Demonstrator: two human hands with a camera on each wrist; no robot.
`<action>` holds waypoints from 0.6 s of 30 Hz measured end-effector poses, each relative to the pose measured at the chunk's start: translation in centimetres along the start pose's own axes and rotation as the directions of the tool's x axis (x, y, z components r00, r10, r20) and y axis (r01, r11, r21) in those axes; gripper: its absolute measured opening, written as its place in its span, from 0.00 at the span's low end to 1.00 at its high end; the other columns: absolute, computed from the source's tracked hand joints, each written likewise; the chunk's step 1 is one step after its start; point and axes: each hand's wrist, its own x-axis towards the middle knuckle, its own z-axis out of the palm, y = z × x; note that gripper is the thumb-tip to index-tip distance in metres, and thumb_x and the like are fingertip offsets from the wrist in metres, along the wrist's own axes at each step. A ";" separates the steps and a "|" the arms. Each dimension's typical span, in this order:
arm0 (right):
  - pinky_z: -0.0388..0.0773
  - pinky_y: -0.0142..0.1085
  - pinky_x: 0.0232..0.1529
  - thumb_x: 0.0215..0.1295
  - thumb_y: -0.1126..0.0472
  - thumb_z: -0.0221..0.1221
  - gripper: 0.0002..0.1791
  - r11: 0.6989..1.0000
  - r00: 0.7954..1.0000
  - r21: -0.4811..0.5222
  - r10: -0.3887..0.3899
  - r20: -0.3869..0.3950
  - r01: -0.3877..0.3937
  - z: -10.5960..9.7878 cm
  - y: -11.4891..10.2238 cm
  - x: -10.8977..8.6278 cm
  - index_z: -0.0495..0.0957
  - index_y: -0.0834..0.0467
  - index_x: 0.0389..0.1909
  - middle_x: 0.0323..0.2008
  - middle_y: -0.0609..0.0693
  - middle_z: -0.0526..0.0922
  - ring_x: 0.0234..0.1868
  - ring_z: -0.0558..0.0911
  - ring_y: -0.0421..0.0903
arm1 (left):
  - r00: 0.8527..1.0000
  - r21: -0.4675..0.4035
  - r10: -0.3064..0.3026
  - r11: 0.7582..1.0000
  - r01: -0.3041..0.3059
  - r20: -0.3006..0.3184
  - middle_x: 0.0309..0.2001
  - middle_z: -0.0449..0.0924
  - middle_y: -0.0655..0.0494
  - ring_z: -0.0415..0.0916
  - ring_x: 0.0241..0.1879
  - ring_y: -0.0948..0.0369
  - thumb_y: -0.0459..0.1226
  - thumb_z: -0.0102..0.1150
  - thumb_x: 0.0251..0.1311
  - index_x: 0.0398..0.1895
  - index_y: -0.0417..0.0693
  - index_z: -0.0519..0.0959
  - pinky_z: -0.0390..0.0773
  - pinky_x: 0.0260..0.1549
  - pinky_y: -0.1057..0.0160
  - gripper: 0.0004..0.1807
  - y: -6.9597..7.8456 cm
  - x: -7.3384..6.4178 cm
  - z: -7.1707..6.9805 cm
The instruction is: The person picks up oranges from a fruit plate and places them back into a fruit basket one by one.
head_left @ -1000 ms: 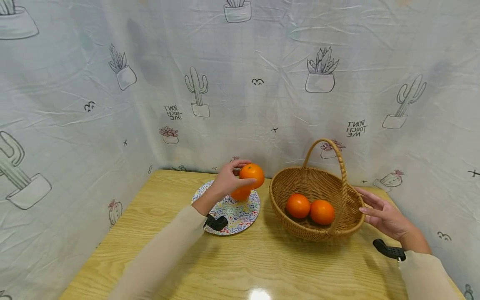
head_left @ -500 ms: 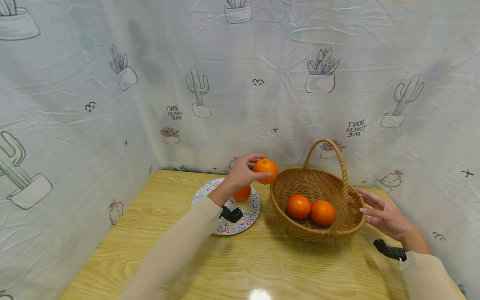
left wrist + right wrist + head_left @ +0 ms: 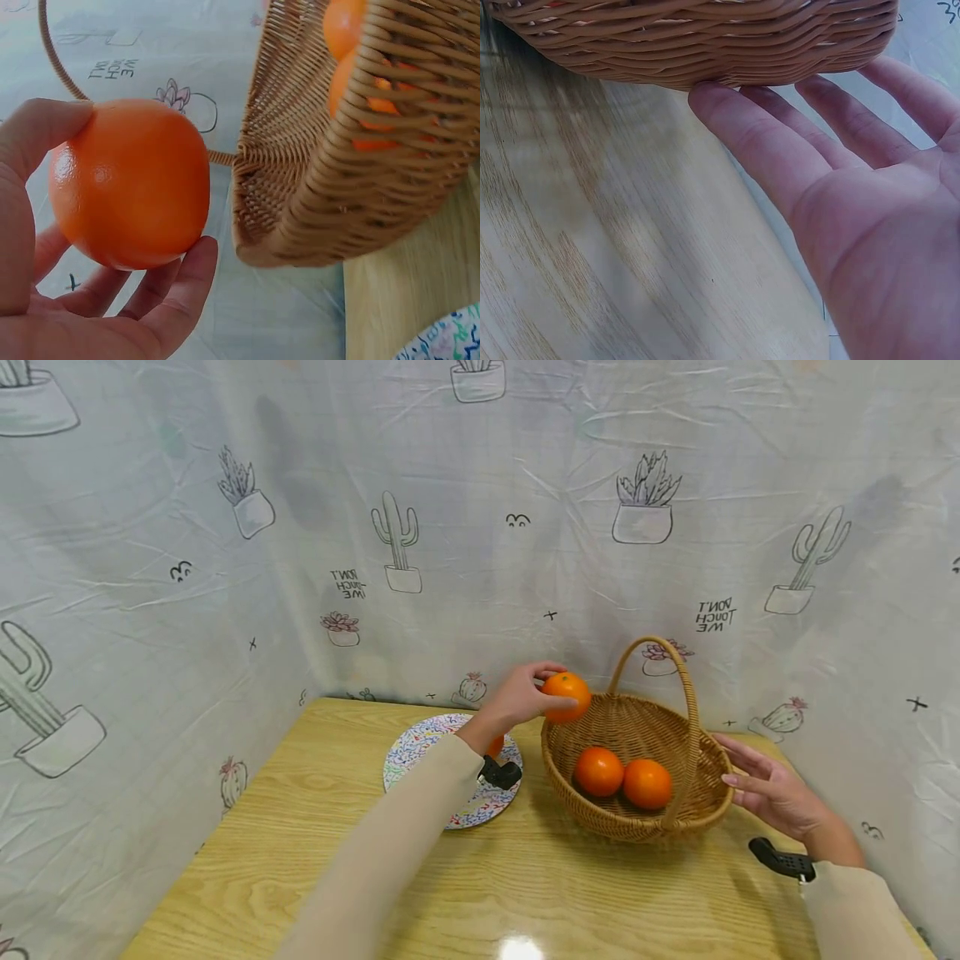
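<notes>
The left hand (image 3: 522, 697) held one orange (image 3: 567, 697) off the table (image 3: 585, 902), thumb on one side and fingers curved beneath the other. This wrap appeared suited to a smooth, round body offering no edge to catch. In the head view the orange overlapped the left rim of the wicker basket (image 3: 607, 823); the left wrist view showed a gap between fruit and weave. Whether it hung over the opening could not be settled from these angles.

The right hand (image 3: 776, 795) was spread rather than closed, with its fingertips against the outside of the basket's right end. In my judgement it served as a brace, since the rounded base looked liable to rock or slide if nudged. The arched handle (image 3: 688, 693) was upright and ungripped; a hold at the side left the mouth unobstructed.

Inside the basket, two oranges lay side by side, a left one (image 3: 599, 771) and a right one (image 3: 648, 784), toward the front, probably settled there by the curved wall. To the left of the basket, the patterned round plate (image 3: 420, 739) lay flat on the wood, bearing a further orange (image 3: 496, 747), mostly hidden behind the left forearm and wrist camera (image 3: 501, 772)
</notes>
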 end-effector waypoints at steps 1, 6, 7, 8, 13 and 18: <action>0.84 0.38 0.57 0.76 0.78 0.39 0.38 1.000 1.000 0.003 -0.001 0.002 0.001 0.0 0.0 0.0 0.49 0.53 0.83 0.71 0.39 0.70 0.64 0.79 0.39 | 1.000 -0.005 -0.004 1.000 0.004 0.003 0.60 0.78 0.50 0.78 0.53 0.54 0.46 0.76 0.56 0.64 0.59 0.79 0.83 0.49 0.58 0.31 0.2 0.2 0.2; 0.84 0.38 0.56 0.76 0.78 0.39 0.38 1.000 1.000 -0.008 -0.001 0.001 0.001 -0.1 0.0 0.0 0.49 0.53 0.83 0.71 0.39 0.70 0.63 0.79 0.39 | 1.000 0.005 -0.008 1.000 0.008 0.010 0.54 0.80 0.49 0.79 0.49 0.57 0.43 0.77 0.54 0.62 0.53 0.81 0.82 0.46 0.62 0.30 0.7 1.5 1.1; 0.84 0.38 0.56 0.76 0.79 0.39 0.38 1.000 1.000 -0.008 -0.002 0.002 0.002 -0.1 0.0 0.0 0.49 0.53 0.83 0.71 0.39 0.70 0.63 0.79 0.39 | 1.000 0.006 -0.010 1.000 0.010 0.013 0.54 0.80 0.49 0.79 0.48 0.57 0.42 0.77 0.53 0.61 0.52 0.81 0.81 0.46 0.63 0.30 0.8 1.8 1.3; 0.84 0.38 0.56 0.76 0.79 0.39 0.38 1.000 1.000 -0.009 -0.004 0.003 0.004 -0.1 0.0 0.0 0.49 0.53 0.83 0.71 0.39 0.70 0.64 0.79 0.39 | 1.000 0.012 -0.009 1.000 0.009 0.015 0.53 0.81 0.49 0.80 0.48 0.57 0.42 0.78 0.53 0.61 0.51 0.81 0.82 0.45 0.64 0.30 0.9 2.0 1.5; 0.83 0.38 0.57 0.76 0.79 0.38 0.38 1.000 1.000 0.002 -0.011 0.014 0.011 -0.1 0.0 0.0 0.49 0.54 0.83 0.71 0.40 0.71 0.64 0.79 0.39 | 0.999 0.057 -0.028 0.998 0.026 0.044 0.56 0.83 0.47 0.81 0.49 0.55 0.41 0.77 0.55 0.63 0.48 0.80 0.83 0.45 0.65 0.31 1.2 2.9 2.6; 0.83 0.38 0.58 0.76 0.79 0.38 0.38 1.000 1.000 0.004 -0.003 0.018 0.003 0.2 -0.1 0.0 0.47 0.54 0.83 0.72 0.38 0.70 0.65 0.79 0.39 | 0.997 0.118 -0.059 0.992 0.053 0.051 0.58 0.83 0.45 0.81 0.51 0.54 0.41 0.77 0.55 0.62 0.44 0.79 0.83 0.45 0.65 0.31 1.5 3.4 3.9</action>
